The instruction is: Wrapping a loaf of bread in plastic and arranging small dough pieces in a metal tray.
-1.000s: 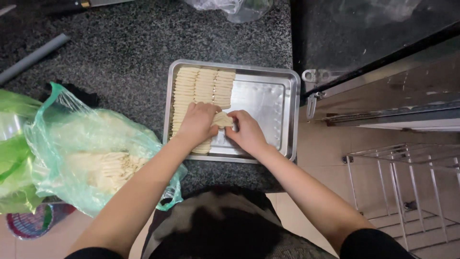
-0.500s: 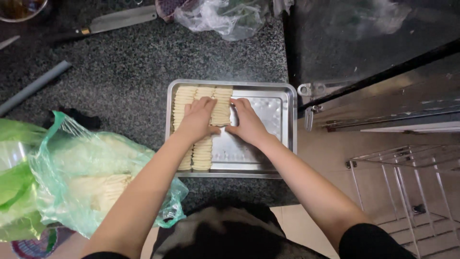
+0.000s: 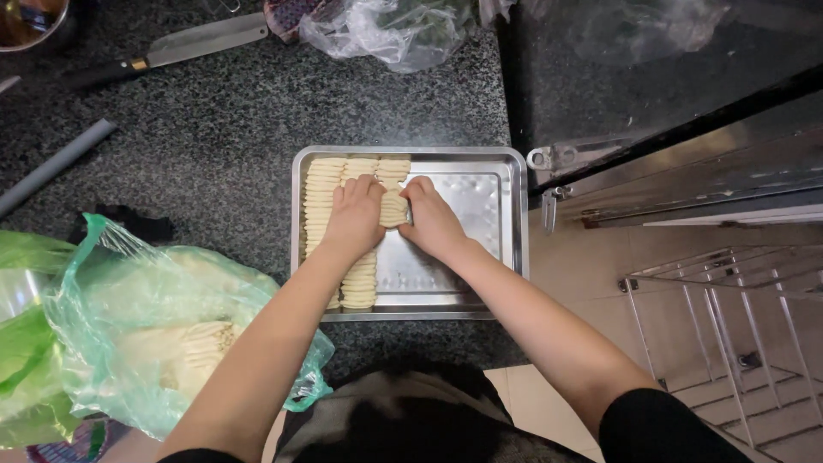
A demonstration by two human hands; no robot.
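Note:
A metal tray [image 3: 493, 231] lies on a dark speckled counter. Rows of pale ridged dough strips [image 3: 321, 189] fill its left part. My left hand [image 3: 356, 214] lies over the middle rows, fingers pressing a short stack of the strips [image 3: 393, 208]. My right hand [image 3: 431, 219] holds the same stack from the right side, in the third row. The right part of the tray is bare metal.
A green plastic bag [image 3: 146, 326] with more pale strips sits at the left counter edge. A cleaver [image 3: 171, 47] and a clear bag of greens [image 3: 386, 30] lie at the back. A grey rod [image 3: 51, 167] is at the left. A black cabinet stands to the right.
Both hands have stayed on the tray and shifted slightly toward its far end, pressing the stack against the third row. The camera has tilted further over the counter.

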